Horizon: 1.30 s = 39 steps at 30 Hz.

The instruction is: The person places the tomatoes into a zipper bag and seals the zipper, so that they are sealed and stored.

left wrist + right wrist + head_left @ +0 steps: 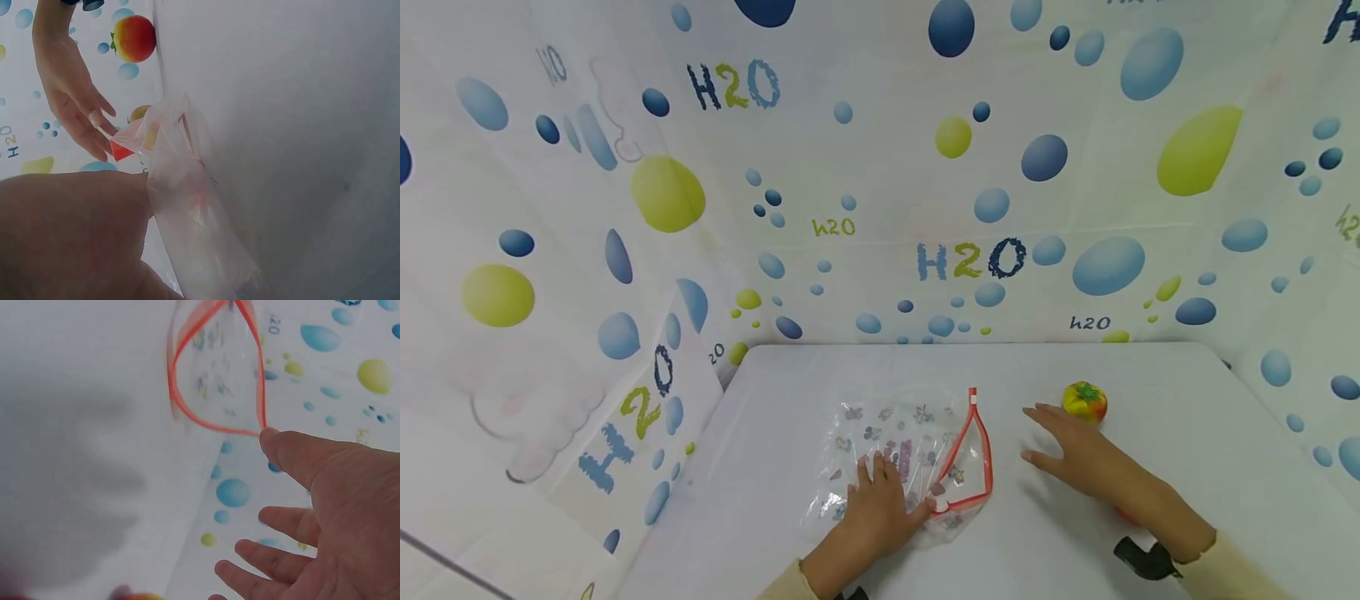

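A clear plastic zip bag [868, 425] with small printed figures and a red zip edge [988, 458] lies on the white table, its mouth gaping toward the right. My left hand [880, 508] rests on the bag's near side, fingers extended over the film and thumb at the white slider [942, 504]. My right hand [1078, 454] hovers right of the mouth with spread fingers, holding nothing. Just beyond it sits a red-and-yellow tomato-like fruit [1084, 402] with a green leafy top. Another red fruit [134, 39] shows in the left wrist view; my right forearm mostly hides it in the head view.
The white table [760, 467] runs back to a hanging sheet [880, 167] printed with blue and green drops and H2O lettering. More of this sheet stands along the left and right sides. A dark strap mount [1146, 558] sits at my right wrist.
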{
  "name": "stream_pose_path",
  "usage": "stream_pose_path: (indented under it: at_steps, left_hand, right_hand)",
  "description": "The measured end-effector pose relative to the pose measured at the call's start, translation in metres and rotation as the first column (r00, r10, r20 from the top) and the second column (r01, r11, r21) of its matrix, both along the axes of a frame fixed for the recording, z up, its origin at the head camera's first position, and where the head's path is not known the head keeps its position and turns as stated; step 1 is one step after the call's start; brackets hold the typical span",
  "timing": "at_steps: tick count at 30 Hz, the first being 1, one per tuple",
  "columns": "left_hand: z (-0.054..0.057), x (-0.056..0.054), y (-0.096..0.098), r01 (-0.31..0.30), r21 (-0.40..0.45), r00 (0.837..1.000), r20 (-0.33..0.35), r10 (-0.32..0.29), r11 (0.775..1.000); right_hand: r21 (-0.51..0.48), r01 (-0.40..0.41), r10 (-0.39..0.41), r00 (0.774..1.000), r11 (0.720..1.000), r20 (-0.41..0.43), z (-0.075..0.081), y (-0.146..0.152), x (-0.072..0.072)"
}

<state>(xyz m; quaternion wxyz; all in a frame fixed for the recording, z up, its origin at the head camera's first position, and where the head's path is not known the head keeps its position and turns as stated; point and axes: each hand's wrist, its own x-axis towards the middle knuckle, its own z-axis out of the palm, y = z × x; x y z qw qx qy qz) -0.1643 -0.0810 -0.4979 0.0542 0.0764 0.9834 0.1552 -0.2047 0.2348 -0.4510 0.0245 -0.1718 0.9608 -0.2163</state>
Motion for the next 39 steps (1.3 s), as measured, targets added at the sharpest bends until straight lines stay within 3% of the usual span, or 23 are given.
stream_pose_path:
  at_steps: [9,19,31,35,39]
  left_hand:
    - [0.0,0.001,0.0,0.003,-0.003,1.0,-0.023,-0.003,1.0]
    - [0.0,0.0,0.0,0.003,-0.011,1.0,-0.016,-0.004,1.0]
    - [0.001,0.001,-0.001,0.011,-0.019,1.0,-0.018,-0.011,1.0]
    - [0.002,0.001,-0.001,0.011,-0.012,1.0,-0.008,-0.012,1.0]
    - [0.002,0.002,-0.001,0.013,-0.008,1.0,0.001,-0.013,1.0]
  right_hand:
    - [-0.028,0.059,-0.057,0.996,0.998,0.075,0.014,0.032,0.005]
    - [-0.008,0.105,-0.103,0.989,0.994,0.11,0.014,0.064,0.01]
    - [0.024,0.096,-0.099,0.978,0.995,0.185,0.011,0.101,0.017]
    - [0.021,0.09,-0.093,0.967,0.996,0.239,0.008,0.113,0.02]
    - [0.006,0.106,-0.102,0.939,0.994,0.329,0.002,0.124,0.022]
